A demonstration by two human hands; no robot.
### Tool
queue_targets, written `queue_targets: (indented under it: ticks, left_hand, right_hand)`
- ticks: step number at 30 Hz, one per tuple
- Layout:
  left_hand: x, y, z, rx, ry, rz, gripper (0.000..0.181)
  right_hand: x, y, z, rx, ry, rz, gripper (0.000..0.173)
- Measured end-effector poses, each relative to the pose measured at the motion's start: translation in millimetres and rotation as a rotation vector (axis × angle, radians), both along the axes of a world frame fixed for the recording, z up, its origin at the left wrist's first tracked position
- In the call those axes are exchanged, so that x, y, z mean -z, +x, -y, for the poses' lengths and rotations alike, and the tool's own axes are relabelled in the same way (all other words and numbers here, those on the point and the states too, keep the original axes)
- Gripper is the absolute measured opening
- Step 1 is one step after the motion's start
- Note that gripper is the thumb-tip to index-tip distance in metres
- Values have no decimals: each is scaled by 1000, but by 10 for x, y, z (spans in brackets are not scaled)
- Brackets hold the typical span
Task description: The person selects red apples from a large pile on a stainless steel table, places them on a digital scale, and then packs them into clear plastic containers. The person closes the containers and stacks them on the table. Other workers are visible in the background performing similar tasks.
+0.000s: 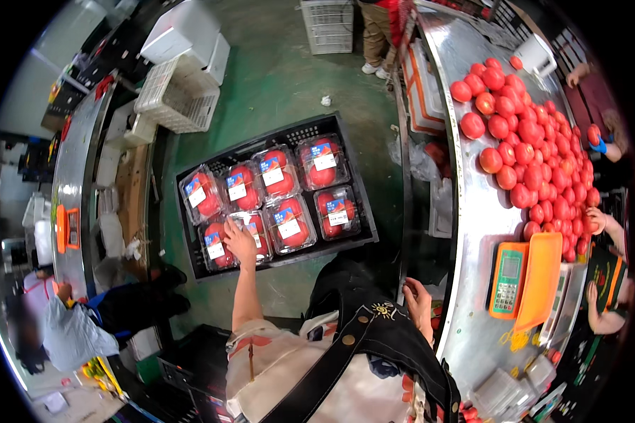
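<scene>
A black plastic crate [373, 211] in front of me holds several clear plastic clamshell packs of tomatoes [289, 224], each with a printed label. My left hand [241, 242] reaches into the crate's near left part, its fingers on or just above a tomato pack [256, 232] and partly covering it. Whether the fingers grip that pack cannot be told. Beside the metal table's edge, low at my right side, is my right hand [418, 301], fingers loosely bent and apart, with nothing seen in it.
On the right, a metal table [468, 264] bears loose tomatoes [529, 132], an orange scale [508, 280] and clear containers [500, 391]. Several people work beyond it. White crates [180, 95] stand at upper left; another person [79, 328] is at lower left.
</scene>
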State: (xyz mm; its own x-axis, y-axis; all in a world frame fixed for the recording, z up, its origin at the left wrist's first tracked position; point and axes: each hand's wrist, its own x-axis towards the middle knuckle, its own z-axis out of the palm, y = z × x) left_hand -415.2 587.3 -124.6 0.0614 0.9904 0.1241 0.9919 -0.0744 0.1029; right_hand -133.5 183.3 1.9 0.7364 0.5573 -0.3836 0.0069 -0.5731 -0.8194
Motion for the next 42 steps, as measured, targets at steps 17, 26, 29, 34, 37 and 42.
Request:
queue_targets:
  ticks: [17, 26, 29, 34, 37, 42]
  left_hand:
    - [348, 1478, 494, 1305, -127, -353, 59]
    - [-554, 2669, 1315, 1425, 52, -19, 37]
    - [-654, 3089, 1866, 1518, -150, 165, 36]
    - [-908, 3713, 3054, 1646, -542, 427, 34]
    - [-1080, 3737, 4429, 2158, -630, 581, 24]
    - [-1524, 3076, 6877, 2419, -1124, 180, 15]
  right_hand:
    - [-98, 28, 267, 32, -62, 187, 32]
    - [-360, -153, 1605, 747, 217, 280, 30]
    - [-582, -427, 2488, 1117, 383, 226, 28]
    - [-791, -1017, 4138, 1525, 248, 495, 27]
    - [-849, -1366, 5200, 1773, 288, 613, 22]
    - [-948, -2094, 6979, 2053, -220, 826, 26]
